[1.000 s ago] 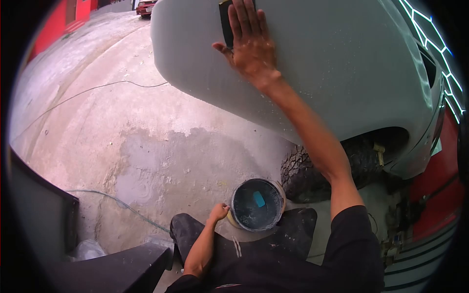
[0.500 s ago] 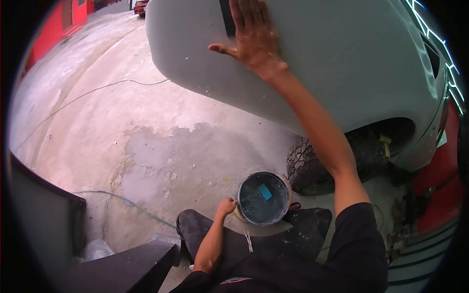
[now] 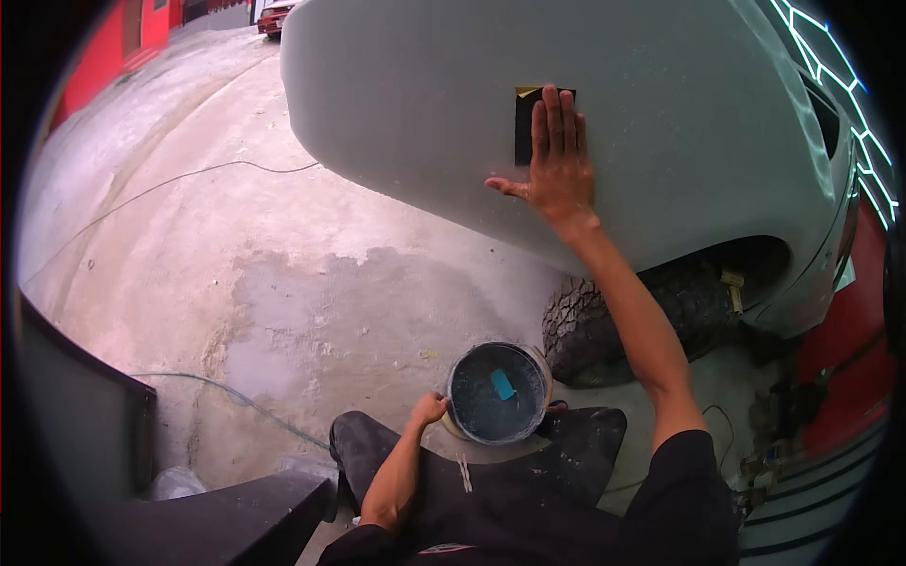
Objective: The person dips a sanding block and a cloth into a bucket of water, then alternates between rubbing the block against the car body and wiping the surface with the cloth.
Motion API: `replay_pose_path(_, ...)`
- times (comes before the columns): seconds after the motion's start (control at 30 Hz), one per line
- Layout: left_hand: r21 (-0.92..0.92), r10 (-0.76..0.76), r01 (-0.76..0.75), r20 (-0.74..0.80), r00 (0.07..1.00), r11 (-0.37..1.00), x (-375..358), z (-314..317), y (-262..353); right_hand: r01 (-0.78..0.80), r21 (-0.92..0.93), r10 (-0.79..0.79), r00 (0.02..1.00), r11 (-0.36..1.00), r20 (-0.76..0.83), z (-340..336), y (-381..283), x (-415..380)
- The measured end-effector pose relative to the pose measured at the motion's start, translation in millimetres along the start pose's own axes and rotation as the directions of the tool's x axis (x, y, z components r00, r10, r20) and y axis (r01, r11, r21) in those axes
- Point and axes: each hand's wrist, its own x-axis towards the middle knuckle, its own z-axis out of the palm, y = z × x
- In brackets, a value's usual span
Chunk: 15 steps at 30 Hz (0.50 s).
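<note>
My right hand lies flat on the grey car body panel, fingers stretched out and thumb spread to the left. Under its fingers is a black sheet of sandpaper with a yellowish folded corner at the top; the hand hides much of it. Low in the view, my left hand is closed at the left rim of a bucket between my knees. Dark, cloudy water fills part of the bucket, and a teal rectangular block shows in it.
Right of the bucket stands a knobbly tyre under the wheel arch. A hose runs across the concrete floor, which has a wet patch. At lower left is a dark bench-like object. A red vehicle stands far off.
My right hand and the sandpaper have moved down and to the right across the panel, showing more of the sheet. My left hand stays at the bucket rim; the view has shifted slightly.
</note>
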Motion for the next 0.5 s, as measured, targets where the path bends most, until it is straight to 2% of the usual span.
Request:
replay_pose_path(0.1,0.012,0.005,-0.005,-0.007,1.0,1.0,9.6,5.1,-15.9,0.012,0.081,-0.002,0.991,0.997,-0.132,-1.5,-2.2,81.0)
replay_pose_path(0.2,0.003,-0.097,0.097,-0.001,0.995,0.995,11.6,10.0,-20.5,0.041,0.122,-0.025,0.991,0.992,-0.132,-5.1,-3.0,124.3)
replay_pose_path(0.3,0.014,-0.14,0.14,0.026,0.99,0.99,5.7,15.0,-14.1,-0.092,-0.009,0.091,0.995,0.996,-0.041,2.7,6.3,16.8)
replay_pose_path(0.37,-0.013,-0.223,0.229,0.188,0.957,0.973,1.5,0.0,8.6,-0.084,0.024,0.086,0.989,0.996,-0.119,1.0,5.3,2.1)
replay_pose_path(0.43,0.074,-0.008,0.005,0.031,0.999,0.997,5.2,7.6,-7.8,-0.075,0.068,0.085,0.983,0.995,-0.161,3.4,0.5,38.2)
replay_pose_path(0.47,0.056,0.012,-0.012,0.002,1.0,0.998,6.3,9.8,-15.4,-0.066,0.086,0.08,0.983,0.994,-0.167,-4.6,1.6,89.4)
replay_pose_path(0.5,0.0,-0.083,0.083,0.065,0.994,0.997,-3.5,0.2,-5.4,-0.063,0.104,0.08,0.982,0.993,-0.17,-9.6,1.0,119.8)
